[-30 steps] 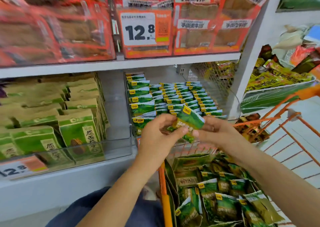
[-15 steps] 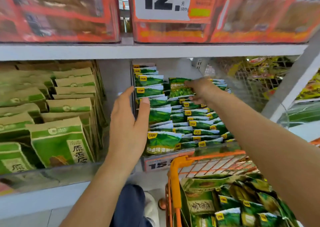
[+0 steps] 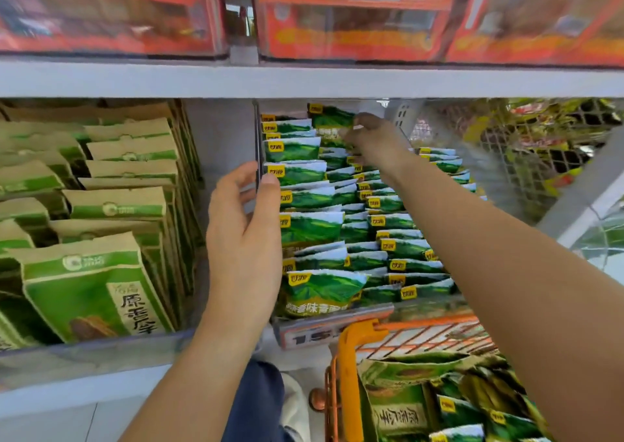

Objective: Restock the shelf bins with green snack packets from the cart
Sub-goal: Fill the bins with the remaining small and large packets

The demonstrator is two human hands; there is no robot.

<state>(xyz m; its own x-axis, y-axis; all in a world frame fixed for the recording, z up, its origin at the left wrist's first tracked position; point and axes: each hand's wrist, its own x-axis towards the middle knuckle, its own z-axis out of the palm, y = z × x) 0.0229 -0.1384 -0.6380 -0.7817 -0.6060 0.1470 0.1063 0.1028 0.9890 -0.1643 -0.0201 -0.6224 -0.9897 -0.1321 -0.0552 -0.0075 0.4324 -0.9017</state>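
Note:
A clear shelf bin (image 3: 332,318) holds rows of small green snack packets (image 3: 312,227) with yellow logos. My right hand (image 3: 373,139) reaches deep into the bin and pinches one green packet (image 3: 331,119) at the back, above the left rows. My left hand (image 3: 244,235) is at the bin's left divider (image 3: 258,144), thumb on the inner side against the packets, fingers straight on the outer side. Below at the right, the orange cart (image 3: 349,370) holds more green packets (image 3: 449,404).
Larger green-and-kraft bags (image 3: 98,289) fill the bin on the left. Red-orange boxes (image 3: 347,19) stand on the shelf above, its white edge (image 3: 304,80) low over the bin. A wire mesh basket (image 3: 506,151) with yellow packets is at the right.
My right hand carried the packet from over the cart up into the bin and then further toward the back. My left hand let go of it and moved to the divider. The view moved closer.

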